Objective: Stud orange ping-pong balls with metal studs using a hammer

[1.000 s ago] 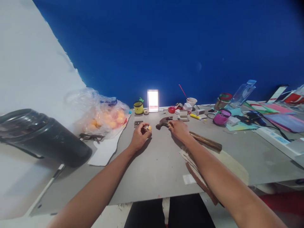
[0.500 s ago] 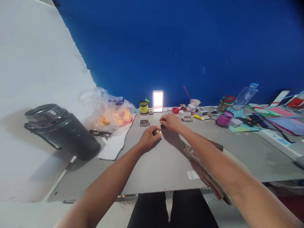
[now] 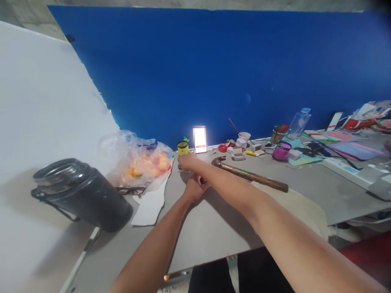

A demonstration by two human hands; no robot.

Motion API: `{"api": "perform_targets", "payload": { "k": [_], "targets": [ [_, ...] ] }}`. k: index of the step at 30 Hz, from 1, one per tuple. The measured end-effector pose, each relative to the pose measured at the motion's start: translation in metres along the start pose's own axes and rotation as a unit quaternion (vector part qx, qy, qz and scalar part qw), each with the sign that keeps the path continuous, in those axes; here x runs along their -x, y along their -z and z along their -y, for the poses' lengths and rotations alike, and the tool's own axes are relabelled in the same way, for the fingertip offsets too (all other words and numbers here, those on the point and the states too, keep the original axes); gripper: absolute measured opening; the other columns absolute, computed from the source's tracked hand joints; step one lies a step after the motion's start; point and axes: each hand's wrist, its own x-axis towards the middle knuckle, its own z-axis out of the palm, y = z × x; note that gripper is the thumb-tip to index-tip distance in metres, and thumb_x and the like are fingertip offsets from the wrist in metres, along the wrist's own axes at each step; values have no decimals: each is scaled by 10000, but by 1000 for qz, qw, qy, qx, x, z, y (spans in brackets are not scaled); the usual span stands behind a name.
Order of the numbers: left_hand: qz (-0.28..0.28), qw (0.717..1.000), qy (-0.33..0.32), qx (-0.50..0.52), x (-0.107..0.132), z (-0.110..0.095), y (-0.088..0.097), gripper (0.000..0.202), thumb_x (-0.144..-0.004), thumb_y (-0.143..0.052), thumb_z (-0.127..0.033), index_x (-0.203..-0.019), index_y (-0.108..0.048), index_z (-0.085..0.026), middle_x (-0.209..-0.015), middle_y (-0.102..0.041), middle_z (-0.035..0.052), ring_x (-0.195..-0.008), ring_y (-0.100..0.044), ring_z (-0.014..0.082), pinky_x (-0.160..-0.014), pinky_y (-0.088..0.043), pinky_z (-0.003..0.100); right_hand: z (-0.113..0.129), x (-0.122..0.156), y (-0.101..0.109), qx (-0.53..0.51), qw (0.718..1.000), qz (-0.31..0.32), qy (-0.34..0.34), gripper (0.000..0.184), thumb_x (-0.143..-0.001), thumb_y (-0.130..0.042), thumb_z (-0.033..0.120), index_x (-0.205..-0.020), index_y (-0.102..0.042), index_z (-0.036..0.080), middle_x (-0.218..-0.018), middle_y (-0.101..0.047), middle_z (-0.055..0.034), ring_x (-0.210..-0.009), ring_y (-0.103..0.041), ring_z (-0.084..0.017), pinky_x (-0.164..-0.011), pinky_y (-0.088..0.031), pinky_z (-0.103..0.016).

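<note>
My left hand [image 3: 194,188] rests on the grey table, fingers closed around a small shiny copper-coloured piece; only a dark bit of it shows, beside my right forearm. My right hand [image 3: 187,161] reaches across to the left above it, over a small grey open box [image 3: 184,171]. Its fingertips point down and are hidden, so I cannot tell what they touch. Just behind stands a yellow cup-like pouch [image 3: 183,147] with a green top. To the right of my right wrist lies a hammer [image 3: 253,175] with a wooden handle.
A large dark flask [image 3: 82,195] leans at the left, near a plastic bag of orange fruit [image 3: 149,165], eyeglasses [image 3: 131,190] and white paper [image 3: 151,205]. A lit phone [image 3: 200,140] stands at the back. Small boxes [image 3: 237,153], a purple pouch [image 3: 281,151] and a bottle [image 3: 299,123] fill the right.
My right hand has moved left, from beside the copper-coloured piece to over the small grey box. The camera view has tilted and shifted, bringing the hammer into fuller view.
</note>
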Motion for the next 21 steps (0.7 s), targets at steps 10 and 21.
{"api": "perform_targets", "payload": {
  "k": [10,21],
  "targets": [
    [1,1000,-18,10,0,0,0,305,-704,-788,-283,-952,-651,-170,-765,-671,22,-773,-656,221,-752,-538,341,2,8,3,28,999,-3,21,375,-851,-657,86,-1219,-731,96,-1216,-756,-240,-1145,-729,-357,-864,-595,-456],
    [5,999,-25,-21,-2,4,2,225,-733,-743,-269,-914,-656,-168,-724,-652,12,-727,-639,209,-718,-520,334,-3,19,2,15,997,-59,44,331,-882,-656,128,-1202,-736,95,-1163,-761,-247,-1100,-739,-337,-871,-586,-428]
  ]
}}
